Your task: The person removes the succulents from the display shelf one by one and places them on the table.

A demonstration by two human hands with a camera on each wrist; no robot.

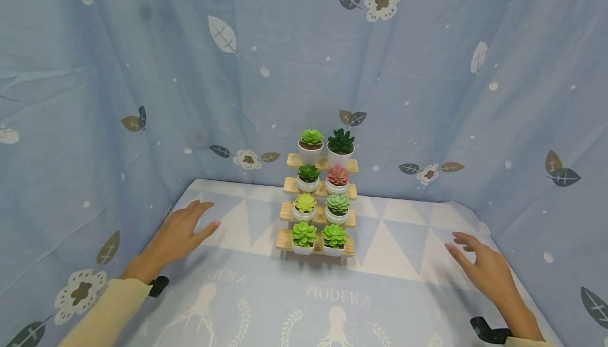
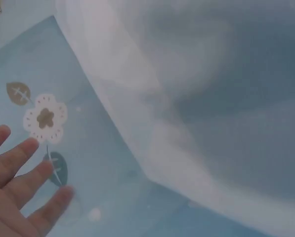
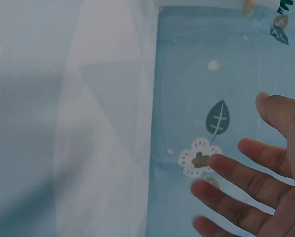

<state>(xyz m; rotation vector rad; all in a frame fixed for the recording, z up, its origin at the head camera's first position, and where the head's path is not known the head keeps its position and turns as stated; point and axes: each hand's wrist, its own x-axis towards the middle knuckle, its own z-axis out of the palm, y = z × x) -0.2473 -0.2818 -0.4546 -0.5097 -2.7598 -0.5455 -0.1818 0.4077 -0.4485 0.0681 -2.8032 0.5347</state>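
My left hand (image 1: 178,233) hovers over the left part of the table, fingers spread and holding nothing. Over the right side is my right hand (image 1: 489,270), its fingers loosely bent and likewise holding nothing. Between the two, apart from both, a stepped wooden stand (image 1: 283,239) carries small potted succulents in pairs. At its top are a light green succulent (image 1: 311,138) and a dark green one (image 1: 341,141). Lower down sit a pink succulent (image 1: 338,175), a yellow-green one (image 1: 305,202) and a pale green one (image 1: 338,204). Two bright green succulents, left (image 1: 303,234) and right (image 1: 334,236), fill the bottom step.
A patterned cloth (image 1: 332,273) with triangles and lettering covers the table. Blue curtains (image 1: 285,73) printed with leaves and flowers enclose the back and both sides. A dark strap device sits at the left wrist (image 1: 159,286) and another at the right wrist (image 1: 489,331).
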